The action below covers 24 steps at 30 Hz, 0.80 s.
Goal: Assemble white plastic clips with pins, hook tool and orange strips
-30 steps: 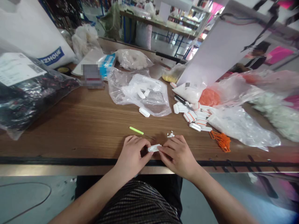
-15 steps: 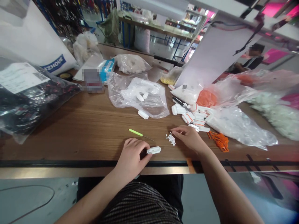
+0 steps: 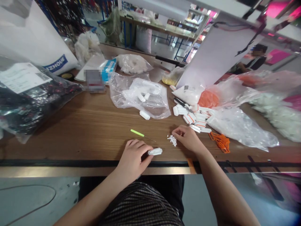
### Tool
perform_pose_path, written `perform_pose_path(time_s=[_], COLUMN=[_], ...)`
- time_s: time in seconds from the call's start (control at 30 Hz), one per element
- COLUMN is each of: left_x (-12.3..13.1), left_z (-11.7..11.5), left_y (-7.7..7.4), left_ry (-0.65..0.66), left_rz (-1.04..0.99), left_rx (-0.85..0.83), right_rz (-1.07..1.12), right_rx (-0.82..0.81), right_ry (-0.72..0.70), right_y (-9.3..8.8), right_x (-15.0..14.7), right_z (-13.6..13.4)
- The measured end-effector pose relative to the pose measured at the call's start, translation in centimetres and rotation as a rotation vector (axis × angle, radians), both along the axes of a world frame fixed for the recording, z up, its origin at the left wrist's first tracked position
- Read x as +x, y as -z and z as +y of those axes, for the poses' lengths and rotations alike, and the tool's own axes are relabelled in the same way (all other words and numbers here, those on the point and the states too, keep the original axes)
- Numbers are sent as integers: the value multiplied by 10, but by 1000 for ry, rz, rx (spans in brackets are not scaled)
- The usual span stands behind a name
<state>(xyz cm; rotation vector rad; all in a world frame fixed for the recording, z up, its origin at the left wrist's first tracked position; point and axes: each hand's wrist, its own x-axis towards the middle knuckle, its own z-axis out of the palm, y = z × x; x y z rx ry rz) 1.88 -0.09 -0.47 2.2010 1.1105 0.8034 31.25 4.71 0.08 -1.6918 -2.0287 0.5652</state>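
My left hand (image 3: 135,156) grips a white plastic connector housing (image 3: 155,152) by its left end, close to the table's front edge. A row of small holes shows along the housing's near face. My right hand (image 3: 185,137) is at the edge of a small heap of tiny white plastic pieces (image 3: 173,141), thumb and fingertips pinched together. Whatever lies between those fingertips is too small to make out. Beyond my left hand rests a thin pick with a yellow-green handle (image 3: 137,133), its metal tip pointing right.
Several white housings, some with orange strips (image 3: 189,118), are piled past my right hand, beside orange strips (image 3: 220,142) and a clear bag (image 3: 244,128). Another white housing (image 3: 144,115) lies before an opened plastic bag (image 3: 117,94). A dark-filled bag (image 3: 35,103) stands left; a person (image 3: 255,59) sits far right.
My right thumb and fingertips have drawn closer together at the heap of tiny white pieces. My left hand and the connector housing stay nearly still.
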Motion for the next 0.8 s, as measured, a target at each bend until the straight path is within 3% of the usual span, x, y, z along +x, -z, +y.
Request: perform_pose_path(time_s=[0.2,0.33,0.5,0.63,0.8], left_x=[0,-1,0,1,0], left_z=[-1,-1,-1,0,0], left_y=[-1,-2,-1,-3,-5], left_ry=[-10,-8,-5,-7,-1], left_rz=[-7,-7,3,15,14], left_rx=[4,5,-3,-14,-8], right_rz=[13,149,265,203,88], right_rx=[16,-9,19,103,183], right_ry=[19,-101,-221,-182,-209], right_y=[-10,-22,-14,-6,-9], right_x=[-10,-37,-66,-72,-72], right_z=[-9,-36,-60,-63,-62])
